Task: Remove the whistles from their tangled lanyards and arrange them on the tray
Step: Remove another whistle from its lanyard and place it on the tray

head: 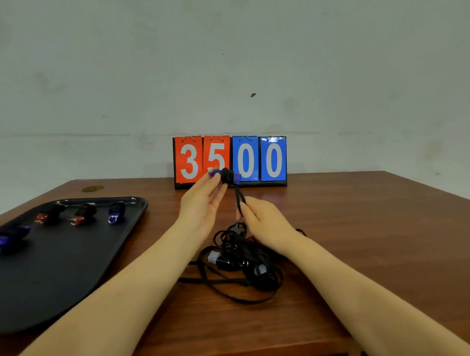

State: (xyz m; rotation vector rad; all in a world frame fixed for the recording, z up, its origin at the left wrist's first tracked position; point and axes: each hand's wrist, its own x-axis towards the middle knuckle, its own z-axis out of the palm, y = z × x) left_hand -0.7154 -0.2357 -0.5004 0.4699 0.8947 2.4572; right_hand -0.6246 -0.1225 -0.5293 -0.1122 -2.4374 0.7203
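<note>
— While our left hand (pixel 202 203) pinches a blue whistle (pixel 225 175) in its fingers, where is the cord?
— Our right hand (pixel 265 225) grips the black lanyard (pixel 240 201) just below; tangled lanyards (pixel 240 261) lie beneath on the worktop (pixel 366 239), four whistles (pixel 83 214) on the tray (pixel 58 279), left.

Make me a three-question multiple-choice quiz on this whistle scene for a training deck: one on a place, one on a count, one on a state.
1. Where does the tray lie?
A. left of the lanyard pile
B. behind the scoreboard
C. right of the pile

2. How many whistles lie on the tray?
A. two
B. four
C. six

3. What is the left hand doing?
A. resting flat
B. holding a blue whistle up
C. gripping the tray

Answers:
1 A: the tray sits left of the lanyard pile.
2 B: two blue, two red.
3 B: it holds the whistle while the right hand pinches its lanyard strap.
</note>
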